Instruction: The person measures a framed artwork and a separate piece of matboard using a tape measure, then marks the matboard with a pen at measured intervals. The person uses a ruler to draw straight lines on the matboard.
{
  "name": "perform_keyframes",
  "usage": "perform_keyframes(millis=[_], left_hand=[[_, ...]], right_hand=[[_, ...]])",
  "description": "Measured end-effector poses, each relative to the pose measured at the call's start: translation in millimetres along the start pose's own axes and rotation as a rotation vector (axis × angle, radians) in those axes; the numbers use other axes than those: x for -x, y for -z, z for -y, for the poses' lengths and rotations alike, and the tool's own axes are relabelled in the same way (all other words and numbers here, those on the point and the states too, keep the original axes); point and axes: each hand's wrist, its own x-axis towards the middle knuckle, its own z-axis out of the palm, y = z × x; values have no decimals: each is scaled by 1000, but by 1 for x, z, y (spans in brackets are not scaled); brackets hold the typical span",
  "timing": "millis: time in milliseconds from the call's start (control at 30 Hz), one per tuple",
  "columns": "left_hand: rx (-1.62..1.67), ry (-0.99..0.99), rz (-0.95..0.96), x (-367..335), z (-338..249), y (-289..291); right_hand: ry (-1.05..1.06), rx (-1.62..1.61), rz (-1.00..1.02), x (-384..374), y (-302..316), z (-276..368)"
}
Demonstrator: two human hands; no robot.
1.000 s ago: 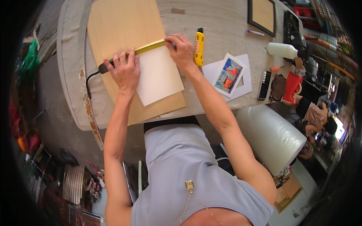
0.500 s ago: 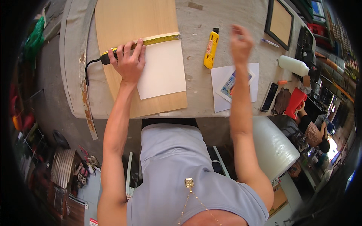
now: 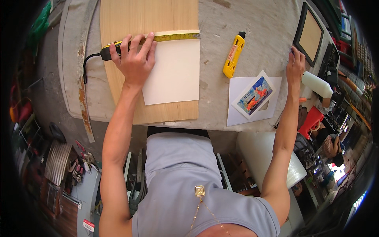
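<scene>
My left hand (image 3: 136, 63) grips a yellow-and-black tape measure (image 3: 173, 37), its fingers bent over the case and blade. The blade lies stretched rightward across the upper part of a white sheet (image 3: 173, 75), which rests on a pale wooden board (image 3: 158, 14). At the right of the table, my right hand (image 3: 295, 71) is closed with its fingertips around a slim pen (image 3: 292, 49), mostly covered by the fingers. Beside that hand is a black picture frame (image 3: 309, 34) with a tan backing.
A yellow utility knife (image 3: 233, 55) lies mid-table, above white paper (image 3: 237, 114) carrying a scooter picture (image 3: 256, 98). A white bottle (image 3: 318, 85) and a red tape dispenser (image 3: 310, 122) are at the right edge. A long rusty metal strip (image 3: 83, 98) hangs over the left edge.
My right hand has swung right from above the scooter picture to the pen and closed on it. The left hand stays on the tape measure. The view has shifted slightly.
</scene>
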Motion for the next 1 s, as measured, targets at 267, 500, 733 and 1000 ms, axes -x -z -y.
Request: perform_keyframes(millis=[267,500,733,1000], left_hand=[[19,-2,8,1,1,-1],[4,-2,22,0,0,2],[33,-4,-11,1,1,-1],[33,-1,-14,1,1,-1]], right_hand=[[129,-269,184,-2,-9,75],[127,-128,341,-4,-3,107],[155,-186,267,4,-1,101],[33,-18,489,0,20,114]])
